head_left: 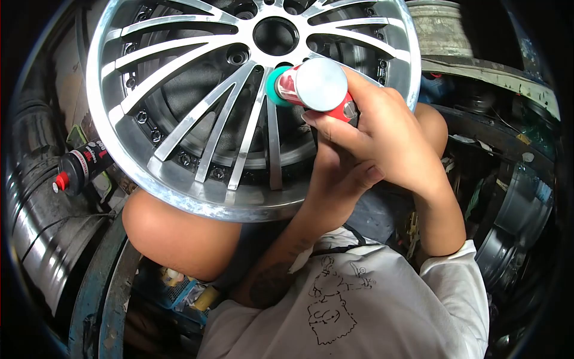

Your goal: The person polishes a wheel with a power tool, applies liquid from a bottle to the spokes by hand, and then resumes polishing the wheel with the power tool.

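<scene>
A large silver multi-spoke wheel rim [197, 206] lies in front of me, its lower edge over my thigh. In my right hand [388, 128] is a small red tool [321, 85] with a round silver end and a teal pad. The pad is at the spokes, just below the centre hole. Below it my left hand [339, 188] is closed near the rim's lower right spokes, its thumb bent and its other fingers mostly hidden. What it grips is hidden.
A black bottle [85, 166] with a red cap lies left of the rim. Lower left are a metal frame bar [113, 293] and a blue basket [181, 291] of small items. Other wheels [517, 209] stand at the right, and another barrel [439, 30] is at upper right.
</scene>
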Action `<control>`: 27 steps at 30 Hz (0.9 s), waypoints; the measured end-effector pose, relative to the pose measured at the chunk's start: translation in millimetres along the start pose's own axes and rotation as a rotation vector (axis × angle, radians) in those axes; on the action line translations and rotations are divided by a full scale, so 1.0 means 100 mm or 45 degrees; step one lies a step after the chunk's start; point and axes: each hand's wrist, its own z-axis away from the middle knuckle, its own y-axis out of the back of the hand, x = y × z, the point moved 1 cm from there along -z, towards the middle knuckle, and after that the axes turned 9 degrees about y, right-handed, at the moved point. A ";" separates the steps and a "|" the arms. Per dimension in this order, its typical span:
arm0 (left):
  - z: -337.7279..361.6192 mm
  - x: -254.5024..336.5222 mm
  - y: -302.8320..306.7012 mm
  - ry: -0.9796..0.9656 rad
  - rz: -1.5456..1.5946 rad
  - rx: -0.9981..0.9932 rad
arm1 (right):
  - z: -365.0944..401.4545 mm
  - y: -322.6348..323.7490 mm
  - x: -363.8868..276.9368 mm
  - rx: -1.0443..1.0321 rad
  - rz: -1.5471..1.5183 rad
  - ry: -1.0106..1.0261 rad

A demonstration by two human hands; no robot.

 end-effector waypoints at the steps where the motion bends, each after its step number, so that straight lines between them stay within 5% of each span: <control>1: 0.00 0.02 -0.01 -0.003 -0.004 0.002 | 0.00 0.00 0.00 0.016 0.001 0.013; 4: -0.01 0.05 -0.03 -0.013 -0.012 0.002 | -0.03 0.06 -0.05 -0.118 0.011 -0.138; 22: -0.09 0.06 0.06 -0.023 0.130 -0.237 | -0.20 0.05 0.04 -0.068 0.024 0.090; 27: -0.09 0.09 0.05 -0.012 0.214 -0.318 | -0.25 0.14 -0.14 -0.169 0.123 -0.212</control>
